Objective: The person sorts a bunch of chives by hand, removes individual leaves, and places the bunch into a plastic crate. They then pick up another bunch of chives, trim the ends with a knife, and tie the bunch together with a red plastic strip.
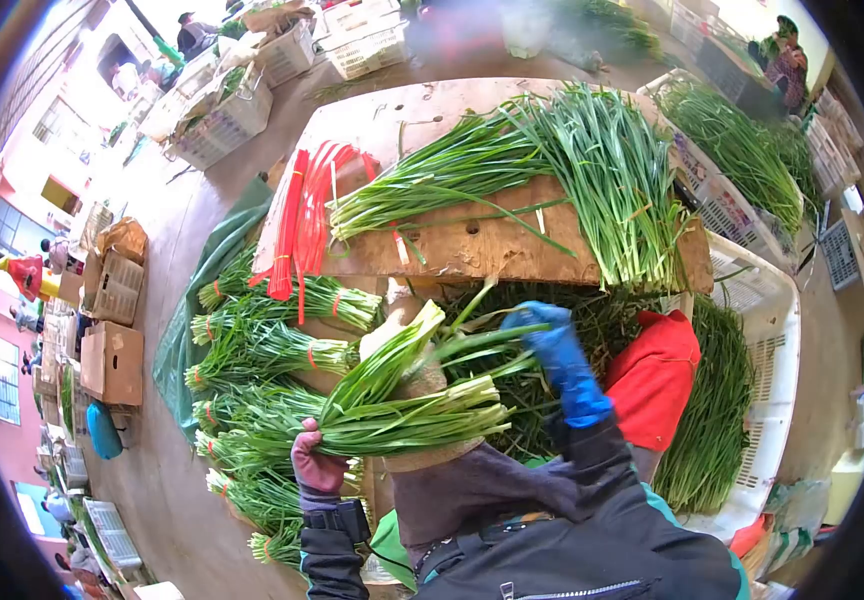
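Workroom with a smooth grey floor [177,440], plastic crates and other people far off. The worn brown wooden counter [352,122] is ahead. On it, far right: loose long green leafy stalks [607,170], heaped butts-near, probably for easy grabbing. Red flat plastic strips [290,225] hang over its left near edge, likely for reach.

Held bunch of green stalks with pale cut ends [412,415] is in front of the body, just short of the counter. Left hand [319,462] has its fingers wrapped round the leafy end, so the pale ends stick out right, free. Right hand in a blue glove [552,345] is at the thin stalks on that side; fingers blurred, can't tell if pinching.

Left: green bundles with reddish bands [242,335], stacked near to far, presumably to save space. Right: white perforated plastic crate [770,350], its walls containing more loose greens.
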`<state>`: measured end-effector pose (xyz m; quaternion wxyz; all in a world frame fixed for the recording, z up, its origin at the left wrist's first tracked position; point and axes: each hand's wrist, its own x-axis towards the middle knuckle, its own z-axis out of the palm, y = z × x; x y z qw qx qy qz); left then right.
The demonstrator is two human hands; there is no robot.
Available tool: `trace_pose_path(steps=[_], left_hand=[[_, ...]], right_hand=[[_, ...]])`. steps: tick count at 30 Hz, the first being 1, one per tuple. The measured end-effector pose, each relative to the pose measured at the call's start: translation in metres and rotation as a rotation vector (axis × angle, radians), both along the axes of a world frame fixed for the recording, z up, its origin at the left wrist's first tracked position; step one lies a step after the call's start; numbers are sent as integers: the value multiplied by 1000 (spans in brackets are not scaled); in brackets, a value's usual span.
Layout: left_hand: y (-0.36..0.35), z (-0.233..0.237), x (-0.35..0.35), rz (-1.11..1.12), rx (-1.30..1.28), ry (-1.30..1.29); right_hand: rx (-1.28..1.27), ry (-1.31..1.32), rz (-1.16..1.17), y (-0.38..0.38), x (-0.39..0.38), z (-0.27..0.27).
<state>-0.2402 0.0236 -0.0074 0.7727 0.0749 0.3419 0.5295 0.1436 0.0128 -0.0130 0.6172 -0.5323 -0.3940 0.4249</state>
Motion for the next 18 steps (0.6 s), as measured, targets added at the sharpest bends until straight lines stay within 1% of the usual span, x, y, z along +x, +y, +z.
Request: trace_pose_path(steps=[2, 3, 4, 5, 6, 7, 8, 9, 11, 13, 14, 15, 17, 18], left_hand=[[-1, 6, 5, 30, -4, 14], [-1, 6, 2, -21, 8, 64], [0, 6, 1, -14, 2, 53], [1, 6, 1, -9, -4, 42], [2, 11, 2, -58, 15, 41], [3, 13, 4, -63, 15, 41], [5, 14, 6, -56, 28, 45], [6, 15, 7, -50, 41, 48], [10, 13, 4, -72, 49, 55], [13, 12, 2, -137, 44, 66], [15, 9, 2, -138, 37, 15], [15, 9, 1, -149, 39, 20], [18, 9, 3, -172, 23, 50], [19, 12, 8, -159, 36, 73]], right_hand=[[-76, -118, -63, -28, 47, -3], [-61, -181, -139, -41, 69, -12], [-118, -225, -237, -53, 91, -13], [-165, -84, -242, -68, 109, -14], [-256, -340, -149, -76, 112, -7], [-350, -592, -58, -85, 114, -4], [-309, -669, -11, -90, 104, -6], [-543, -868, 147, -94, 98, -3], [-387, -1061, 170, -87, 71, 12], [-380, -994, 154, -67, 49, 21], [-211, -591, 143, -54, 35, 3], [-37, -191, 126, -39, 20, -14], [18, -571, 206, -9, -9, 1], [-14, -399, 279, 1, -24, 19]])
